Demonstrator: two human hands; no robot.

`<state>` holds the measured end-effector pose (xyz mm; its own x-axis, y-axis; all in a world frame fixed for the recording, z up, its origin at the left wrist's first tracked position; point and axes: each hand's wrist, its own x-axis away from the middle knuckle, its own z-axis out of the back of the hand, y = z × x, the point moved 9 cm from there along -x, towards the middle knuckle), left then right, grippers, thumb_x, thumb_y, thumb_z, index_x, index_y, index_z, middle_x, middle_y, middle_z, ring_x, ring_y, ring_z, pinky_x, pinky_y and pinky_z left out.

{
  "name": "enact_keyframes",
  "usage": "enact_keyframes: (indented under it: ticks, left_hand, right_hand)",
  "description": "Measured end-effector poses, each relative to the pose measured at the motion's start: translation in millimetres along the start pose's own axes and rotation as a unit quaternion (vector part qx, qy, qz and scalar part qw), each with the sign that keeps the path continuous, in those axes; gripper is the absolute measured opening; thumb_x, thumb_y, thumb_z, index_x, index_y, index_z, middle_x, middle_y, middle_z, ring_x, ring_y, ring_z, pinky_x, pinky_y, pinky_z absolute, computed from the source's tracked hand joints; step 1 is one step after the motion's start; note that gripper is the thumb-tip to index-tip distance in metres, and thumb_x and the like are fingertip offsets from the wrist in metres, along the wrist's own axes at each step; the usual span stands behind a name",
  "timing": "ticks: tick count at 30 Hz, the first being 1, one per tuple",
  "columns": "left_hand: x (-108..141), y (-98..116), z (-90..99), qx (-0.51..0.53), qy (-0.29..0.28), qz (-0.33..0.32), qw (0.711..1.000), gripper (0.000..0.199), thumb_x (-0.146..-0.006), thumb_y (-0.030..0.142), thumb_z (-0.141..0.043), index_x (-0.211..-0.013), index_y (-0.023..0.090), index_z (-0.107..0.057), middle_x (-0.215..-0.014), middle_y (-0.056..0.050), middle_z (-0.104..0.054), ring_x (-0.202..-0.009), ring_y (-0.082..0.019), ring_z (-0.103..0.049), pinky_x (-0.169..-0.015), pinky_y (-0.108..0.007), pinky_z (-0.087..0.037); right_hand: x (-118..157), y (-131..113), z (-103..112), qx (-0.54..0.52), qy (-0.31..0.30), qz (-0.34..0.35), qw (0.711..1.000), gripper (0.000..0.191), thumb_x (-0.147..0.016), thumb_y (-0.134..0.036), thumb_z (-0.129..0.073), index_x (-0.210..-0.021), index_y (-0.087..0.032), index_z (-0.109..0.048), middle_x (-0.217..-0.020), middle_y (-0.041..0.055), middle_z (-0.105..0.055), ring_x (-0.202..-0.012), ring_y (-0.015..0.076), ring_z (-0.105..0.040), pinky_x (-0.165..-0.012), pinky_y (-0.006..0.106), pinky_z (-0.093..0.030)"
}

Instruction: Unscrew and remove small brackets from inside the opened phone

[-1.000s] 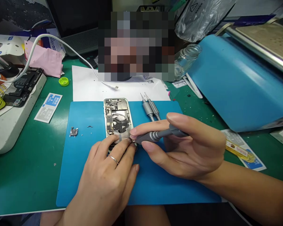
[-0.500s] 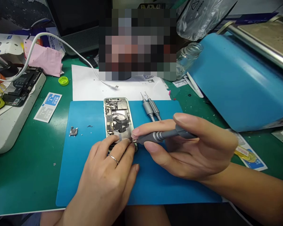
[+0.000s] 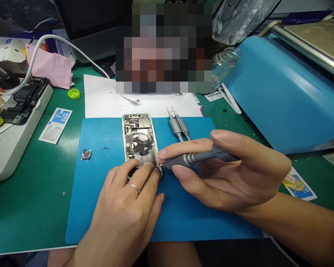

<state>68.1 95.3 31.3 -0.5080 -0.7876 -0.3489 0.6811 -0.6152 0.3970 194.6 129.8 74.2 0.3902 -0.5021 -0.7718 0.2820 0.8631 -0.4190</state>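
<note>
An opened phone (image 3: 141, 142) lies on the blue mat (image 3: 100, 207), its circuit board and metal inner frame bare. My left hand (image 3: 129, 200), with a ring on one finger, grips the phone's lower end; the fingertips cover that part. Between the thumb and fingers of my right hand (image 3: 239, 174) is a grey precision screwdriver (image 3: 180, 161), closed in the grip and slanting left. Its thin tip reaches the phone's lower right edge beside my left fingertips. What the tip touches there is too small to tell.
Two more screwdrivers (image 3: 178, 126) lie behind my right hand. A small circuit part (image 3: 86, 154) and tiny dark bits (image 3: 105, 148) rest left of the phone. White paper (image 3: 100, 100) with a cable end is behind. A glass jar (image 3: 225, 61) stands at the back right.
My right hand and the screwdriver have shifted slightly to the right, with the tip still at the phone's lower right edge. My left hand stays in place. The view has moved slightly.
</note>
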Motion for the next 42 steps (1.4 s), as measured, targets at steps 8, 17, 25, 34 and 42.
enact_keyframes:
  ticks: [8,17,25,34,42]
  left_hand:
    - [-1.1,1.4,2.3,-0.012,0.002,-0.003,1.0,0.032,-0.107,0.02,-0.057,-0.136,0.011,-0.067,-0.136,-0.008,-0.072,-0.129,-0.028,-0.056,-0.106,-0.044,-0.048]
    - [-0.9,-6.3,12.2,-0.026,0.038,0.041,0.998,0.027,-0.105,0.018,-0.059,-0.13,0.014,-0.069,-0.129,-0.006,-0.074,-0.121,-0.025,-0.059,-0.101,-0.041,-0.047]
    - [-0.2,-7.5,9.6,-0.029,0.025,0.049,0.998,0.029,-0.106,0.019,-0.058,-0.133,0.014,-0.067,-0.131,-0.007,-0.073,-0.123,-0.027,-0.058,-0.1,-0.044,-0.049]
    - [-0.5,-0.9,3.9,-0.032,-0.004,0.02,0.999,0.032,-0.106,0.018,-0.056,-0.135,0.015,-0.068,-0.14,-0.011,-0.067,-0.131,-0.03,-0.054,-0.104,-0.048,-0.05]
    - [0.5,-0.9,5.8,-0.036,0.009,0.016,0.999,0.032,-0.106,0.017,-0.056,-0.135,0.015,-0.068,-0.138,-0.011,-0.069,-0.129,-0.03,-0.056,-0.101,-0.048,-0.05]
  right_hand:
    - [0.7,5.3,2.0,-0.001,0.038,-0.032,0.999,0.085,-0.086,0.003,-0.068,-0.16,-0.033,-0.045,-0.144,0.0055,-0.068,-0.086,0.0178,-0.082,-0.067,0.023,-0.071]
    - [3.6,18.8,1.4,-0.038,0.108,-0.102,0.988,0.075,-0.088,0.005,-0.063,-0.15,-0.037,-0.055,-0.161,0.0007,-0.049,-0.092,0.013,-0.077,-0.072,0.025,-0.072]
    - [7.0,20.3,2.6,-0.048,0.106,-0.093,0.989,0.077,-0.085,0.003,-0.068,-0.149,-0.038,-0.056,-0.158,-0.0033,-0.053,-0.091,0.0131,-0.078,-0.071,0.026,-0.072]
    - [10.7,28.7,4.4,-0.044,0.095,-0.132,0.986,0.072,-0.091,-0.007,-0.068,-0.152,-0.042,-0.051,-0.158,0.001,-0.054,-0.085,0.0163,-0.078,-0.064,0.029,-0.07]
    - [7.5,26.6,1.3,-0.07,0.076,-0.119,0.988,0.079,-0.089,0.003,-0.065,-0.153,-0.04,-0.05,-0.153,0.0014,-0.055,-0.089,0.0142,-0.078,-0.068,0.028,-0.071]
